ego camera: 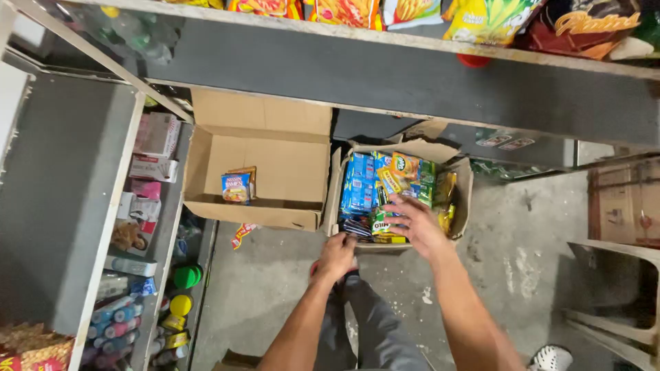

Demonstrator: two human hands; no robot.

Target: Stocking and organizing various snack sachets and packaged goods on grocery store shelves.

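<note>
I look down at two cardboard boxes on a concrete floor. The right box [464,189] is full of small packets: blue ones [359,184] on the left, orange and green ones [405,168] to the right. My left hand [335,255] rests closed on the box's near left corner, gripping the rim. My right hand [414,218] hovers over the packets near the front, fingers spread, holding nothing. The left box [275,158] is open and holds only two or three noodle packets [238,185].
A grey shelf board [412,75] with snack bags on top runs across above the boxes. Shelves at left [148,227] hold cartons, bottles and tubes. A loose wrapper [242,233] lies on the floor. A plastic chair [619,288] stands at right.
</note>
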